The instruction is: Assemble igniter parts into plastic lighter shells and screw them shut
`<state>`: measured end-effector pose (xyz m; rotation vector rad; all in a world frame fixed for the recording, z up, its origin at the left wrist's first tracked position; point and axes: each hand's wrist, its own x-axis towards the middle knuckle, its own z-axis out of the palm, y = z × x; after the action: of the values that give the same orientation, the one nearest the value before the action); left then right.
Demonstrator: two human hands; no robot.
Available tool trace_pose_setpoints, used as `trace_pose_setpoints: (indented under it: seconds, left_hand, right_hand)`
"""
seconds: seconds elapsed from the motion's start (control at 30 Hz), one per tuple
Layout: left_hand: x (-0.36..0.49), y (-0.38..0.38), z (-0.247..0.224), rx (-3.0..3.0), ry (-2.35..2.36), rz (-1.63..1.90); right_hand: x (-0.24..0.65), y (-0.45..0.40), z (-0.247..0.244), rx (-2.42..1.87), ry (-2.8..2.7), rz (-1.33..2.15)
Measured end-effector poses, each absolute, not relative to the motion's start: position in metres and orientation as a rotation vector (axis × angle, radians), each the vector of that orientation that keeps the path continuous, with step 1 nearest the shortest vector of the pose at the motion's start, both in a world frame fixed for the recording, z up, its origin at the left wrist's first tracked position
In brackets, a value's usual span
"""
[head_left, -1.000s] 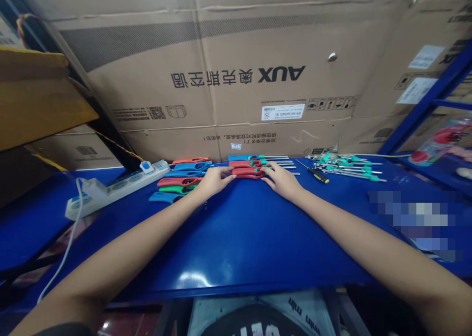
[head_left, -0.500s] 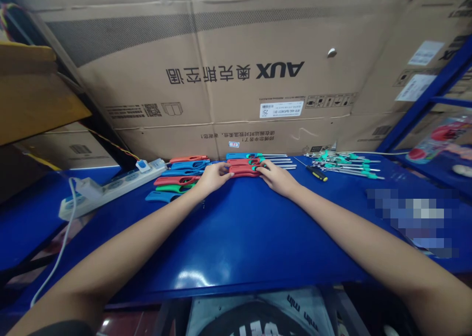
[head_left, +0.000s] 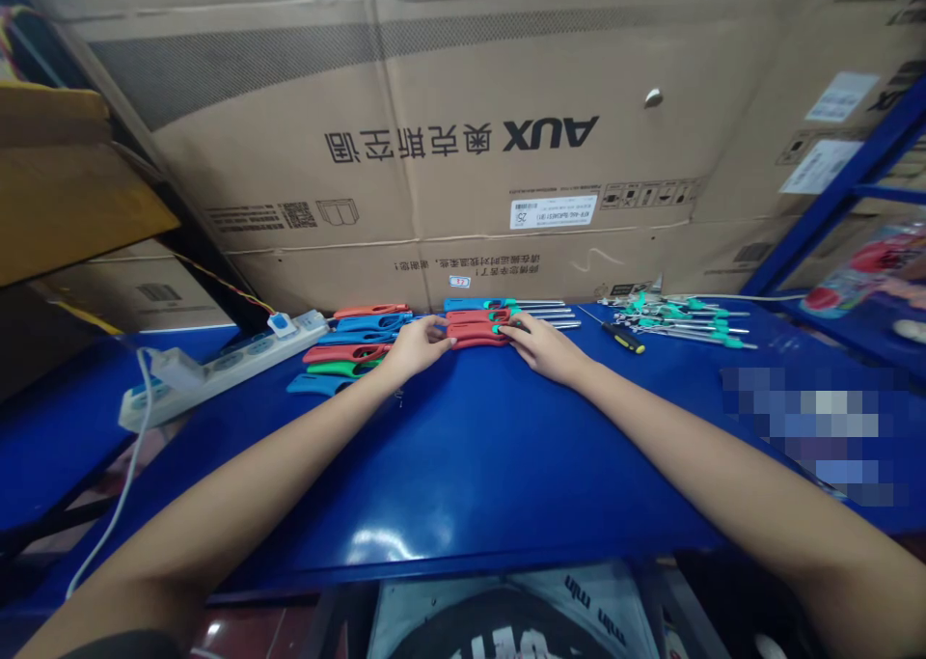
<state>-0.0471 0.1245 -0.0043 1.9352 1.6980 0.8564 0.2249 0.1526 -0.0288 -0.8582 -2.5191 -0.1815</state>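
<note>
Both hands are at a red long-necked lighter, nearest me in a short row at the table's middle. My left hand has its fingers closed at the lighter's left end, thumb against the handle. At the other end, by the trigger opening, my right hand pinches it and hides part of its neck. Behind it lie another red lighter and a blue lighter, their metal rods pointing right. Left of my left hand lies a stack of handle shells in blue, green, red and orange.
A yellow-black screwdriver lies right of my right hand. Beyond it is a pile of metal rods with teal parts. A white power strip with cables lies at left. A large cardboard sheet stands behind the blue table.
Hardly anything differs. Both hands stay at the red lighter, which sits very slightly further left in view; the camera has shifted a little.
</note>
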Motion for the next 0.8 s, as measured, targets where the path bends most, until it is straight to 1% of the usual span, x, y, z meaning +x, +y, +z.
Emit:
trace_pose_setpoints:
  seconds: [0.13, 0.3, 0.37, 0.43, 0.53, 0.63, 0.8]
  left_hand:
    - [-0.048, 0.12, 0.007, 1.979, 1.727, 0.819]
    - [-0.084, 0.119, 0.055, 2.091, 1.894, 0.809]
    - [-0.106, 0.115, 0.074, 2.122, 1.997, 0.695]
    - [-0.125, 0.108, 0.086, 2.14, 2.033, 0.5]
    - [-0.14, 0.093, 0.083, 2.154, 2.016, 0.262]
    - [-0.142, 0.082, 0.067, 2.187, 2.041, 0.178]
    - [-0.137, 0.078, 0.051, 2.203, 2.137, 0.07]
  right_hand:
    - [0.227, 0.149, -0.027, -0.881, -2.471, -0.198]
    - [0.235, 0.138, -0.009, -0.954, -2.397, -0.239]
    - [0.239, 0.131, 0.0, -1.01, -2.356, -0.249]
    - [0.24, 0.121, 0.007, -1.076, -2.322, -0.222]
    - [0.237, 0.103, 0.008, -1.156, -2.314, -0.002]
    - [0.229, 0.085, 0.0, -1.153, -2.336, 0.204]
    - [0.222, 0.074, -0.014, -1.102, -2.327, 0.192]
